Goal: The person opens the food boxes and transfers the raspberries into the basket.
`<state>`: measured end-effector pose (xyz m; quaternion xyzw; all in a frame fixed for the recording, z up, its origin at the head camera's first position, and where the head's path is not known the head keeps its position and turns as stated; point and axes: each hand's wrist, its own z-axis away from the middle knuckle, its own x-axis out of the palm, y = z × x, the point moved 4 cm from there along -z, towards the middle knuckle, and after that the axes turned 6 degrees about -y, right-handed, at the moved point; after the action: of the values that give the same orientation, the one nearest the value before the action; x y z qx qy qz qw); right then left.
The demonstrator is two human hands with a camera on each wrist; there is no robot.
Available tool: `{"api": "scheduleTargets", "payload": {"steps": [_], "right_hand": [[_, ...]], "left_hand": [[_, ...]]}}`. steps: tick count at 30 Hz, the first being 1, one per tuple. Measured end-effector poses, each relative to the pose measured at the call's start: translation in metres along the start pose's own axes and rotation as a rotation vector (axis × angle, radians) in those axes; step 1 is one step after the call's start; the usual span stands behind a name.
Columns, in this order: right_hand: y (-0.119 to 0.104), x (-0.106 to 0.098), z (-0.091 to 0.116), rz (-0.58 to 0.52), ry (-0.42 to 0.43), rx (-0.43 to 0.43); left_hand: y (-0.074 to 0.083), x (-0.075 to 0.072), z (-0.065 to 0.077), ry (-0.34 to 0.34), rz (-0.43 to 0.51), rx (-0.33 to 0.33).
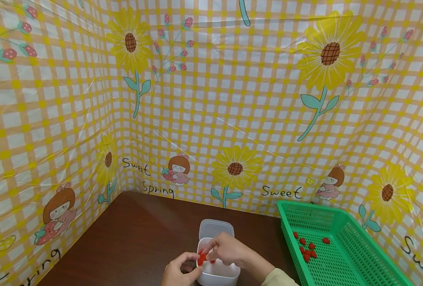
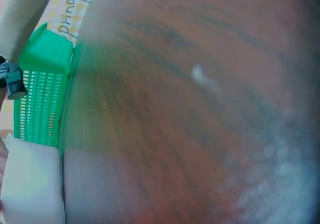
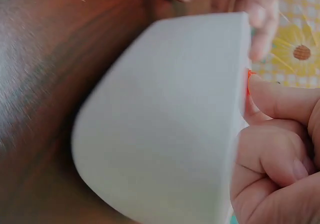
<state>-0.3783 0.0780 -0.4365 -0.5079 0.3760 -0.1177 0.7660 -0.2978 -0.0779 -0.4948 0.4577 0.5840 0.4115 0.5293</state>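
Note:
A white plastic box [image 1: 220, 280] stands on the table with its translucent lid [image 1: 216, 229] tipped back behind it. At the box's left rim my left hand [image 1: 181, 270] holds the edge with curled thumb and fingers. My right hand [image 1: 229, 250] reaches over the opening and pinches a small red strawberry [image 3: 248, 79] between thumb and index finger. More red strawberry pieces [image 1: 201, 258] show inside near the left wall, partly covered by the fingers. In the right wrist view the box's white side hides the inside. The left wrist view shows the box [image 2: 32, 184] at its lower left.
A green perforated basket [image 1: 292, 242] stands on the right, with several small red strawberries [image 1: 307, 254] on its floor. Dark brown tabletop [image 1: 143, 238] extends left of the box. A checked, flower-printed sheet [image 1: 226, 119] encloses the table at the back and sides.

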Motion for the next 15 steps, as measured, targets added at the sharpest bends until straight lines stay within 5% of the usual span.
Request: {"api": "scheduleTargets", "payload": {"steps": [15], "right_hand": [[-0.010,-0.055,0.016,-0.015,0.090,0.023]], "left_hand": [[0.002,0.001,0.001,0.030,-0.015,-0.037]]}}
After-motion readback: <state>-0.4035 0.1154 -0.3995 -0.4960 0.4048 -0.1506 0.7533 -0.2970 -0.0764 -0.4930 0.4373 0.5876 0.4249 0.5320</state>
